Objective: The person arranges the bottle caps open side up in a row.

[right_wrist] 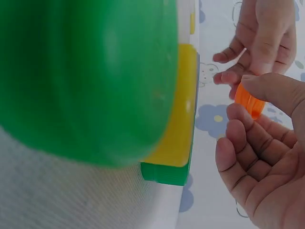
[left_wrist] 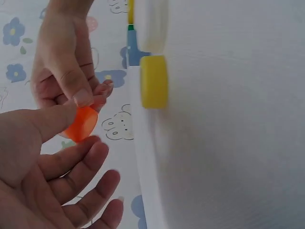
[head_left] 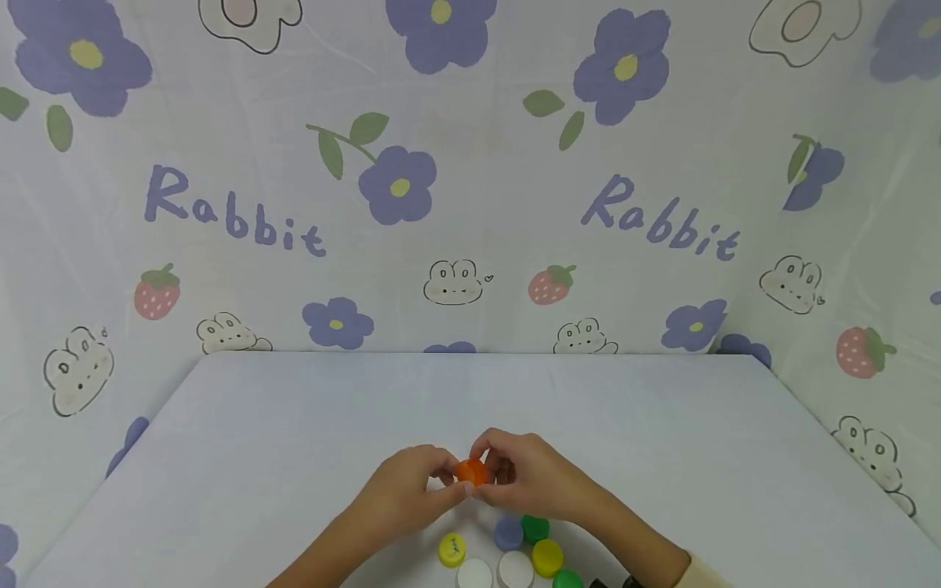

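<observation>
Above the table, both hands hold one orange bottle cap between them. My left hand pinches its left side with thumb and fingers. From the other side, the thumb and fingers of my right hand pinch it too. In the left wrist view the orange cap sits between the thumbs and fingertips, its ribbed side showing in the right wrist view. Nearest below the hands lie a yellow cap with blue marks, a lavender cap and a dark green cap.
Closer to the near edge lie two white caps, a plain yellow cap and a brighter green cap. Small dark objects are cut off at the bottom. A patterned cloth hangs behind the white table.
</observation>
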Motion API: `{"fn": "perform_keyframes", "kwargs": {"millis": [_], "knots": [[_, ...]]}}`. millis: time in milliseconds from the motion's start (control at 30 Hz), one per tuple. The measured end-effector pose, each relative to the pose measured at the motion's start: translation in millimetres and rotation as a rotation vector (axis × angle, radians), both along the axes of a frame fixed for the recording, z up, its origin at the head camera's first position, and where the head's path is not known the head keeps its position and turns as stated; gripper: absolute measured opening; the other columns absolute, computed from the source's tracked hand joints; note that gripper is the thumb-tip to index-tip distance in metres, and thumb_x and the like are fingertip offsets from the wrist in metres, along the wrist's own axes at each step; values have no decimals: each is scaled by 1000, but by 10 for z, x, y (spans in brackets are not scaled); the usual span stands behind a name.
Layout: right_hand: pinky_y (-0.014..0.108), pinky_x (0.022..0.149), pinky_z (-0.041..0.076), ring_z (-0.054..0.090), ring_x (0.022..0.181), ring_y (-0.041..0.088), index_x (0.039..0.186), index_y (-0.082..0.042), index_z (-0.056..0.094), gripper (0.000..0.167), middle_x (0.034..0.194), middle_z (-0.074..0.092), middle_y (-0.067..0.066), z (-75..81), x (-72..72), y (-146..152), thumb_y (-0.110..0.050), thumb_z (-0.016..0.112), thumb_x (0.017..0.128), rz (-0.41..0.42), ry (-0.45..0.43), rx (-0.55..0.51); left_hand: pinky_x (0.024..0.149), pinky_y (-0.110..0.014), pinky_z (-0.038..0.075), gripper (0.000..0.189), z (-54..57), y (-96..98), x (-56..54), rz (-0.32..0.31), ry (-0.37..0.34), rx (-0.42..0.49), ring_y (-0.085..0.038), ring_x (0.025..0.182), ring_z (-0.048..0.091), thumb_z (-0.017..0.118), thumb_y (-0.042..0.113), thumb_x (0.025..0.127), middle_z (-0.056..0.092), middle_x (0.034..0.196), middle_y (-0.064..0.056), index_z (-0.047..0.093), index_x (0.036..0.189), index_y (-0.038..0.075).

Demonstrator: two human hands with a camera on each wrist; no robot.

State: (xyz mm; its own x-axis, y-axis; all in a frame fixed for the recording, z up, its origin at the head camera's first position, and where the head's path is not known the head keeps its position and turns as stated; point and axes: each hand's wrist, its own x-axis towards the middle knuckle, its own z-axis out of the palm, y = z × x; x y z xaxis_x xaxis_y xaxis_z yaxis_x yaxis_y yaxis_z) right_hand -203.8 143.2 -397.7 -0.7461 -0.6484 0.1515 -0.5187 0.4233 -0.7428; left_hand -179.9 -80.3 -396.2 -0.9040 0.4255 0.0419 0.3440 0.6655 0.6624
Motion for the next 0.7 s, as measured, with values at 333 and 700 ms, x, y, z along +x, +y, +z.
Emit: {"fn": "perform_keyframes", "kwargs": {"millis": [333, 700], "knots": [[22, 68, 54, 57, 68, 6, 110, -10, 70, 25, 78, 63, -10, -53, 0, -69, -11, 81, 88, -41, -13, 96, 78, -32, 52, 25, -58, 3, 61, 9, 299, -109, -15, 88, 55, 87, 22, 83, 64, 94, 3, 75, 103, 14], [21, 74, 53, 59, 77, 7, 120, -5, 69, 29, 91, 68, -6, -122, -48, -130, -9, 76, 92, 1, -43, 133, 75, -33, 50, 23, -115, -18, -56, 32, 266, -234, -17, 83, 54, 86, 24, 81, 64, 88, 4, 78, 97, 11]]}}
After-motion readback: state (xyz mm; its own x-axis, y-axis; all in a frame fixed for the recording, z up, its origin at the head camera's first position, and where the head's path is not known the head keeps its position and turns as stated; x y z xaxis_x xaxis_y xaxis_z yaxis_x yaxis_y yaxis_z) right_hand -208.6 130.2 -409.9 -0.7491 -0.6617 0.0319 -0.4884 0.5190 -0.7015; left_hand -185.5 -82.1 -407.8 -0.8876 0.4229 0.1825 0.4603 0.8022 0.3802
